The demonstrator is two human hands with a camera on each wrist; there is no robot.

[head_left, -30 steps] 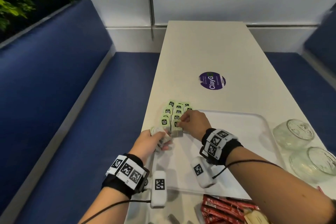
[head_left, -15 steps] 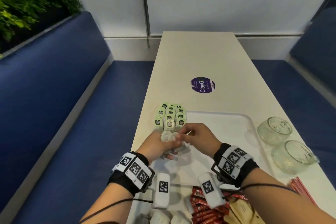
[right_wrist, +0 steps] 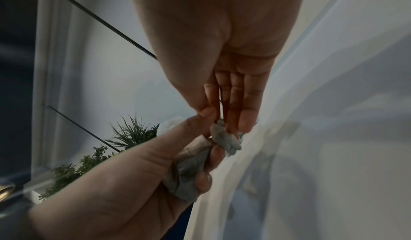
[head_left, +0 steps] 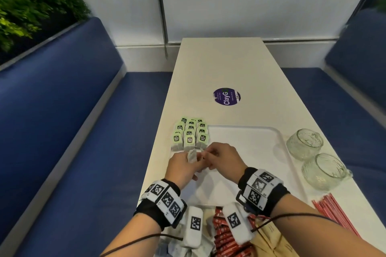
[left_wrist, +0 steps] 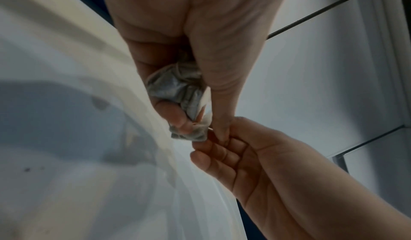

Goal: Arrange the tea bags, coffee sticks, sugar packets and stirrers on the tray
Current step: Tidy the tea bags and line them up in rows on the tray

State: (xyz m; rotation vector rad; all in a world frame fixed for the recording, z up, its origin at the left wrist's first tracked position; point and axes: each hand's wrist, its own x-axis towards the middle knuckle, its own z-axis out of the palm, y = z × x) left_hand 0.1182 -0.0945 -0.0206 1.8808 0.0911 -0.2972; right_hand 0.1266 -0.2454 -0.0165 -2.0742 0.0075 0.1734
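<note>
Several green-tagged tea bags (head_left: 189, 134) stand in neat rows at the far left corner of the white tray (head_left: 250, 137). Just in front of them my left hand (head_left: 194, 161) grips a small bunch of grey tea bags (head_left: 192, 155), which also show in the left wrist view as tea bags (left_wrist: 175, 84). My right hand (head_left: 205, 153) meets it from the right and pinches one tea bag (right_wrist: 224, 138) at the top of the bunch (right_wrist: 186, 173). Both hands hover over the tray's left part.
Two glass cups (head_left: 305, 144) (head_left: 325, 171) stand right of the tray. Red stirrers (head_left: 334, 215) lie at the near right. Red coffee sticks (head_left: 225, 236), brown sugar packets (head_left: 269, 240) and loose tea bags (head_left: 183, 250) lie near me. A purple sticker (head_left: 227, 96) marks the far table.
My right hand has drawn back from the rows of tea bags to the bunch in my left hand and pinches one there. My left hand has shifted slightly right.
</note>
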